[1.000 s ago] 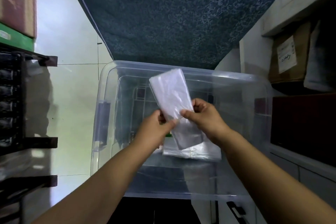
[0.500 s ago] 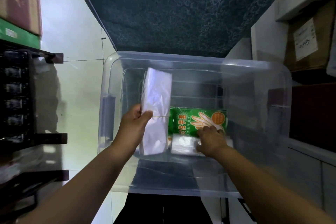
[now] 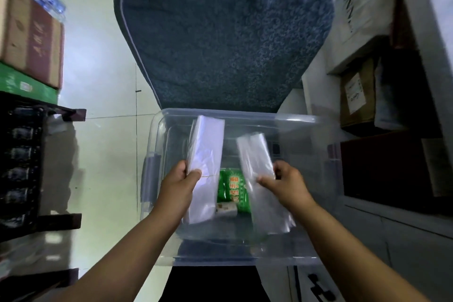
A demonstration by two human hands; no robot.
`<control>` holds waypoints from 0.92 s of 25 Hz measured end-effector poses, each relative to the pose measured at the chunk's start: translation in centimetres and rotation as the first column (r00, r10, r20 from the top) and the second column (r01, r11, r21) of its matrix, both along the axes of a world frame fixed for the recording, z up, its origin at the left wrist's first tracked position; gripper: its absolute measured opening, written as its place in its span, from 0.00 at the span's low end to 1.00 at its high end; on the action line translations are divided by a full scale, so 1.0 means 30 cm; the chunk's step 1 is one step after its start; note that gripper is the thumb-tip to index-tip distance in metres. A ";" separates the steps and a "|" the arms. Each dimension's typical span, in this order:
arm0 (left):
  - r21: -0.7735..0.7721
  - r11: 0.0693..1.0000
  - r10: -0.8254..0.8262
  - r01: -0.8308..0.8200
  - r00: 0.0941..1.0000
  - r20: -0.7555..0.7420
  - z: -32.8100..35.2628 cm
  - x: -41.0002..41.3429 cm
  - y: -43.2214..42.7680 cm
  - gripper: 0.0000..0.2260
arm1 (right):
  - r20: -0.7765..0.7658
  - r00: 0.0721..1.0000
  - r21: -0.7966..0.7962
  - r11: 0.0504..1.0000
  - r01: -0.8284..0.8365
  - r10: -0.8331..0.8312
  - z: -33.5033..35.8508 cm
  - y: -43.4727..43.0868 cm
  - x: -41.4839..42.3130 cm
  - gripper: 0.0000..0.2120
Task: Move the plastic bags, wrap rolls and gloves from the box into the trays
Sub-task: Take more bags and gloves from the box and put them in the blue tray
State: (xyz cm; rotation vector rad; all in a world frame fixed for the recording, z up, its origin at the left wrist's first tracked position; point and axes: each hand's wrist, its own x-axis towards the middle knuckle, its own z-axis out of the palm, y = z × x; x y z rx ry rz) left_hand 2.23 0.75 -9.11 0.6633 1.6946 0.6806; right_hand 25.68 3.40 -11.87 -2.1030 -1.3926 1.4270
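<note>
A clear plastic box stands in front of me. My left hand grips a flat bundle of clear plastic bags, held upright above the box's left half. My right hand holds a second bundle of clear plastic bags, tilted, over the box's middle. On the box floor between the two bundles lies a green pack of gloves. A small roll lies just in front of it. No tray shows in this view.
A dark blue patterned cushion rises behind the box. A dark rack with stacked cartons above it lines the left. Cardboard boxes and a dark cabinet fill the right. Pale tiled floor lies between rack and box.
My right hand has lifted a second bundle of bags up from the box floor. The left hand keeps its bundle. The view has tilted upward.
</note>
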 end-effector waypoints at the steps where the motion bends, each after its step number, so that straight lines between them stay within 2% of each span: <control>1: 0.018 1.000 -0.001 0.000 1.000 0.017 0.038 0.007 0.001 0.04 | -0.157 0.979 0.020 0.991 0.133 -0.128 0.075 0.006 -0.021 0.13; 3: 0.044 0.999 -0.021 0.017 0.997 0.075 0.130 0.034 0.009 0.03 | -0.395 0.880 0.025 0.954 0.299 -0.265 0.222 0.010 -0.060 0.13; 7: 0.074 0.997 -0.030 0.012 0.969 0.245 0.289 0.117 0.020 0.06 | -0.540 0.778 0.062 0.907 0.416 -0.320 0.419 -0.009 -0.136 0.06; 11: 0.152 0.988 -0.088 0.029 0.913 0.398 0.456 0.187 0.015 0.05 | -0.535 0.783 0.176 0.864 0.471 -0.318 0.591 -0.064 -0.149 0.07; 13: 0.214 0.975 -0.156 0.066 0.885 0.440 0.514 0.222 0.008 0.08 | -0.473 0.832 0.284 0.844 0.455 -0.289 0.662 -0.101 -0.135 0.08; 15: 0.258 0.959 -0.228 0.118 0.862 0.453 0.558 0.266 -0.005 0.12 | -0.221 0.942 0.447 0.833 0.327 -0.252 0.710 -0.143 -0.098 0.10; 16: 0.275 0.951 -0.261 0.143 0.850 0.458 0.572 0.289 -0.012 0.13 | -0.089 0.966 0.492 0.832 0.255 -0.244 0.729 -0.168 -0.075 0.11; 17: 0.286 0.943 -0.292 0.169 0.834 0.469 0.585 0.315 -0.018 0.15 | -0.034 0.967 0.502 0.833 0.234 -0.251 0.747 -0.197 -0.051 0.13; 20: 0.297 0.915 -0.395 0.274 0.762 0.513 0.624 0.411 -0.044 0.17 | -0.191 0.937 0.430 0.833 0.348 -0.292 0.813 -0.293 0.025 0.15; 23: 0.320 0.877 -0.481 0.359 0.661 0.576 0.681 0.530 -0.094 0.20 | -0.354 0.858 0.412 0.761 0.501 -0.373 0.898 -0.401 0.120 0.19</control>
